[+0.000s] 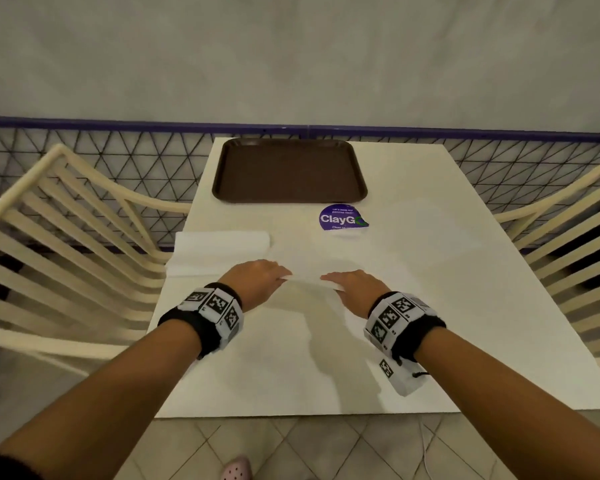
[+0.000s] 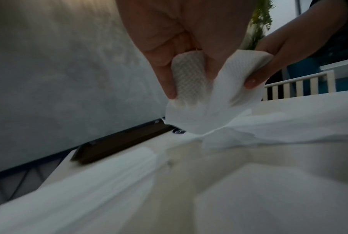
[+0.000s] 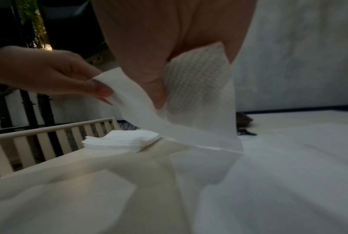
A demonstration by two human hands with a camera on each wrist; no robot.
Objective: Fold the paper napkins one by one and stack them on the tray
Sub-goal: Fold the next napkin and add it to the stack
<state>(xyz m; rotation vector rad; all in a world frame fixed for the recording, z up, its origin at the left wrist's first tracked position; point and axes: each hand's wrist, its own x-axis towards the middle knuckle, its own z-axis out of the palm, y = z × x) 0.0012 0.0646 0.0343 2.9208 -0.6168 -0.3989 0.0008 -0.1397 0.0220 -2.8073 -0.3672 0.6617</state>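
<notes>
Hands are both low over the white worktop point(image 1: 430, 271), near its middle, and each one pinches a near corner of one white paper napkin point(image 1: 307, 261) that lies spread in front of the person. The left hand point(image 1: 257, 277) holds its corner between thumb and fingers; in the left wrist view the embossed paper is folded up around the fingertips point(image 2: 169, 88) and lifted off the worktop. The right hand point(image 1: 352, 285) pinches the other near corner in the same way, and the right wrist view shows the paper rising from the worktop into this pinch, with the thumb point(image 3: 157, 95) in front of it. Between the two hands the near edge of the napkin is raised a little, while the far part of the sheet lies flat on the worktop.

To the left of the napkin, at the left edge of the worktop, there is a stack of napkins point(image 1: 219, 252), just beside the left hand but not touching it. The brown tray point(image 1: 290, 171) stands at the far end of the worktop, well apart from the hands, with nothing on it. Near its right front corner a round purple sticker point(image 1: 342, 218) is on the worktop. Cream slatted chairs point(image 1: 66, 244) stand at both sides.
</notes>
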